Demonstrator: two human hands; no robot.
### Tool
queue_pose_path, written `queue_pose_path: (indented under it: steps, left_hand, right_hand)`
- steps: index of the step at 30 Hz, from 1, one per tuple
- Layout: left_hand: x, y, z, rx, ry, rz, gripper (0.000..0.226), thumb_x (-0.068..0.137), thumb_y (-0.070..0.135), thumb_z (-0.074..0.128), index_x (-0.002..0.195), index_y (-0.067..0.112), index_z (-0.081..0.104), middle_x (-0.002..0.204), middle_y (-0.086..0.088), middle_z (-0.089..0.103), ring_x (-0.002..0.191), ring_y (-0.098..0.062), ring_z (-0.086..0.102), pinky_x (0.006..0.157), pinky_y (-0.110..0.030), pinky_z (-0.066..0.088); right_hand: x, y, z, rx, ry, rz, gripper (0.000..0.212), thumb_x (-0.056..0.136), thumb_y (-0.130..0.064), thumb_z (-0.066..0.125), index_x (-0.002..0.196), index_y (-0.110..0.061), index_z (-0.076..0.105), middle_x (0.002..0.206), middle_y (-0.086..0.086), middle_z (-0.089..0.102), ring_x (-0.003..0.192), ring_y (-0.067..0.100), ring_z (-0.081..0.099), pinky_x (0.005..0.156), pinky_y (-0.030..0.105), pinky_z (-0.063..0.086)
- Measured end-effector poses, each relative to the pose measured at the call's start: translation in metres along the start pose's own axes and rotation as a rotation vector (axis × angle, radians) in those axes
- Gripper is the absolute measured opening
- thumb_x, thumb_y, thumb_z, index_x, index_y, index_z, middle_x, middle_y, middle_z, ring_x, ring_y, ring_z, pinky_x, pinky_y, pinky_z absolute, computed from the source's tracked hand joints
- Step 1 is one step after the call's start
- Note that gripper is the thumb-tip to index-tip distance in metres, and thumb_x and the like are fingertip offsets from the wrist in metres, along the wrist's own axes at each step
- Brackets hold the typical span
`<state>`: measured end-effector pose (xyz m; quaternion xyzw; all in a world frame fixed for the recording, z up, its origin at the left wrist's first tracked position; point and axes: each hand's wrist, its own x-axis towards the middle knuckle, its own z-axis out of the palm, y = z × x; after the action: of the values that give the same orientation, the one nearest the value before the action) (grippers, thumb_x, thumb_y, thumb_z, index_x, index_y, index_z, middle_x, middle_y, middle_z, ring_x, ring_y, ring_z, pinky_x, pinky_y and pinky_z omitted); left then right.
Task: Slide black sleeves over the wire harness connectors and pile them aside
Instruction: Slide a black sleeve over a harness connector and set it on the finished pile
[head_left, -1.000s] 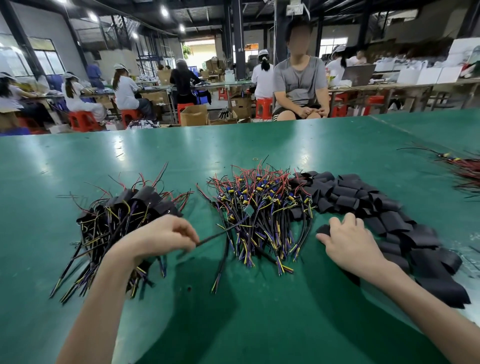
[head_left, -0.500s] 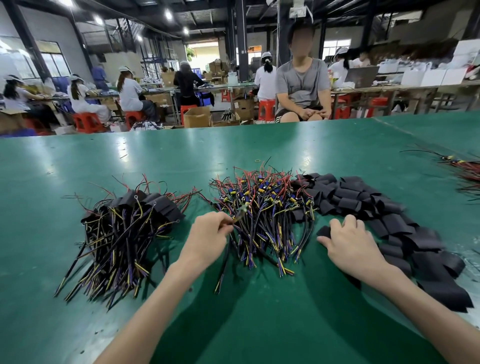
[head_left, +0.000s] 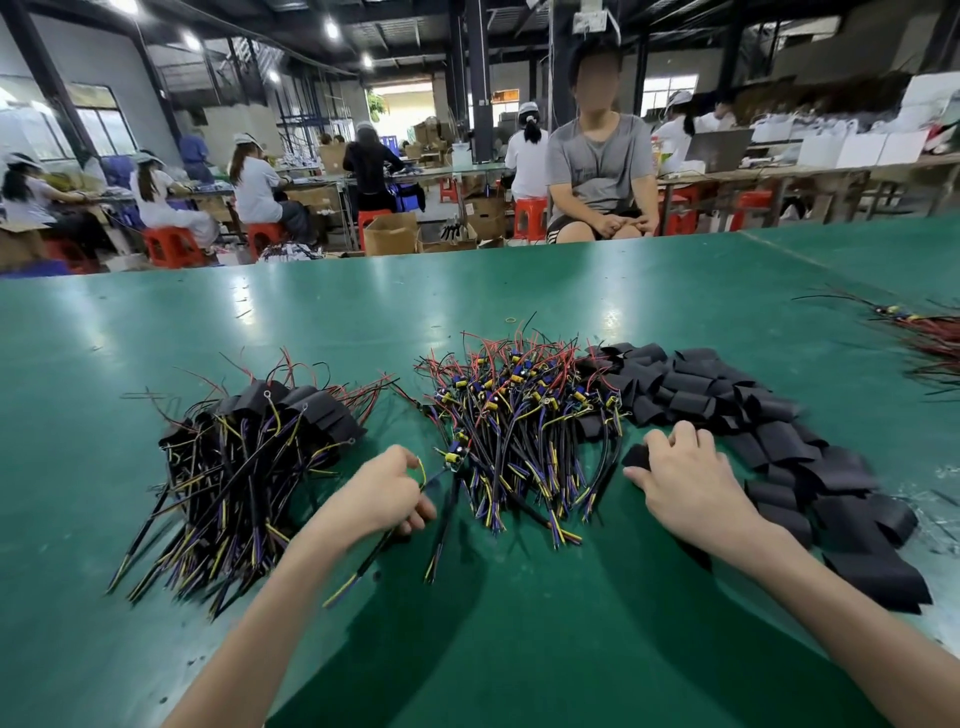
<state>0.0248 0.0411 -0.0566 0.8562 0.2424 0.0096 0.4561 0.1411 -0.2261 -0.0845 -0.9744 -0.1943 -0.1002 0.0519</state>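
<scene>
left hand (head_left: 376, 491) is clamping one harness (head_left: 371, 553), centre-low | right hand (head_left: 685, 480) is pinching a black sleeve (head_left: 636, 457), right of centre | sleeved pile (head_left: 249, 457) is lying lower left | risk: harness is likely snagging the loose pile (head_left: 519, 415), dragging extras

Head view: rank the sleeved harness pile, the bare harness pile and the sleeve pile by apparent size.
1. Sleeve pile.
2. Sleeved harness pile, nearly alike; wide-angle stretch at the edges makes these two unsure.
3. Bare harness pile, clearly smallest.
</scene>
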Motion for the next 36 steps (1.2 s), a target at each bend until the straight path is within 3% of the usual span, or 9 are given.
queue_pose_path:
  steps: [4, 6, 8, 11, 17, 20, 25, 31, 36]
  left_hand:
    - [0.001, -0.005, 0.005, 0.302, 0.146, 0.021, 0.057, 0.092, 0.028, 0.053, 0.139, 0.005, 0.029, 0.102, -0.009, 0.065, 0.079, -0.016, 0.066, 0.074, -0.028, 0.05]
    - [0.006, -0.009, 0.01, 0.515, 0.331, 0.119, 0.062, 0.092, 0.045, 0.052, 0.14, 0.011, 0.034, 0.124, -0.011, 0.053, 0.114, -0.023, 0.05, 0.095, -0.036, 0.04]
    - [0.009, -0.008, 0.02, 0.506, 0.393, 0.256, 0.055, 0.094, 0.045, 0.049, 0.138, 0.014, 0.041, 0.131, -0.009, 0.049, 0.122, -0.023, 0.04, 0.102, -0.036, 0.033]
    - [0.014, -0.003, 0.032, 0.402, 0.346, 0.391, 0.042, 0.096, 0.031, 0.053, 0.134, 0.013, 0.048, 0.128, -0.003, 0.054, 0.118, -0.019, 0.046, 0.101, -0.03, 0.035]
    - [0.01, 0.005, 0.028, 0.273, 0.282, 0.472, 0.028, 0.091, 0.008, 0.05, 0.116, 0.013, 0.063, 0.101, 0.004, 0.053, 0.084, -0.011, 0.049, 0.069, -0.013, 0.032]
    - [-0.002, 0.012, 0.025, 0.14, 0.225, 0.542, 0.029, 0.091, -0.001, 0.043, 0.095, 0.016, 0.066, 0.099, 0.003, 0.058, 0.088, -0.011, 0.052, 0.072, -0.008, 0.035]
    - [-0.014, 0.014, 0.027, 0.128, 0.205, 0.637, 0.028, 0.099, 0.016, 0.045, 0.072, 0.021, 0.049, 0.079, 0.006, 0.053, 0.08, -0.006, 0.047, 0.072, -0.021, 0.032]
    - [-0.013, 0.003, 0.04, 0.325, 0.088, 0.654, 0.018, 0.092, 0.044, 0.053, 0.094, 0.027, 0.054, 0.093, 0.016, 0.053, 0.092, -0.004, 0.044, 0.079, -0.014, 0.033]
    - [-0.019, 0.005, 0.049, 0.357, 0.19, 0.776, 0.011, 0.09, 0.035, 0.061, 0.09, 0.023, 0.063, 0.091, 0.016, 0.055, 0.094, -0.004, 0.043, 0.087, -0.026, 0.031]
  right_hand:
    - [0.001, -0.001, -0.001, 0.066, 0.006, -0.041, 0.036, 0.097, -0.042, 0.042, 0.114, -0.011, 0.045, 0.11, 0.009, 0.04, 0.104, 0.026, 0.04, 0.086, 0.035, 0.039]
    - [0.0, -0.002, -0.001, 0.088, 0.012, -0.062, 0.036, 0.097, -0.042, 0.043, 0.115, -0.011, 0.046, 0.111, 0.008, 0.041, 0.104, 0.025, 0.04, 0.087, 0.034, 0.039]
    - [0.0, -0.003, -0.001, 0.092, 0.019, -0.085, 0.036, 0.097, -0.043, 0.044, 0.116, -0.012, 0.046, 0.111, 0.007, 0.042, 0.104, 0.024, 0.04, 0.086, 0.033, 0.039]
    - [-0.001, -0.005, -0.002, 0.097, 0.019, -0.112, 0.039, 0.096, -0.044, 0.044, 0.12, -0.014, 0.046, 0.114, 0.005, 0.042, 0.105, 0.023, 0.04, 0.088, 0.033, 0.038]
    - [-0.003, -0.005, -0.005, 0.115, 0.057, -0.127, 0.041, 0.096, -0.045, 0.044, 0.124, -0.016, 0.045, 0.116, 0.003, 0.043, 0.108, 0.021, 0.04, 0.089, 0.033, 0.037]
    - [-0.004, -0.007, -0.008, 0.178, 0.083, -0.16, 0.041, 0.095, -0.042, 0.049, 0.124, -0.013, 0.047, 0.114, 0.004, 0.045, 0.106, 0.022, 0.041, 0.09, 0.034, 0.038]
    - [-0.005, -0.01, -0.018, 0.428, 0.151, -0.241, 0.046, 0.092, -0.029, 0.058, 0.128, -0.002, 0.049, 0.112, 0.008, 0.049, 0.109, 0.022, 0.044, 0.095, 0.029, 0.035]
    - [-0.007, -0.012, -0.017, 0.508, 0.15, -0.309, 0.046, 0.09, -0.028, 0.062, 0.128, -0.004, 0.05, 0.109, 0.002, 0.049, 0.101, 0.014, 0.046, 0.088, 0.02, 0.032]
    - [-0.008, -0.011, -0.018, 0.544, 0.179, -0.354, 0.045, 0.085, -0.024, 0.069, 0.123, -0.006, 0.054, 0.106, 0.0, 0.052, 0.1, 0.013, 0.049, 0.092, 0.026, 0.039]
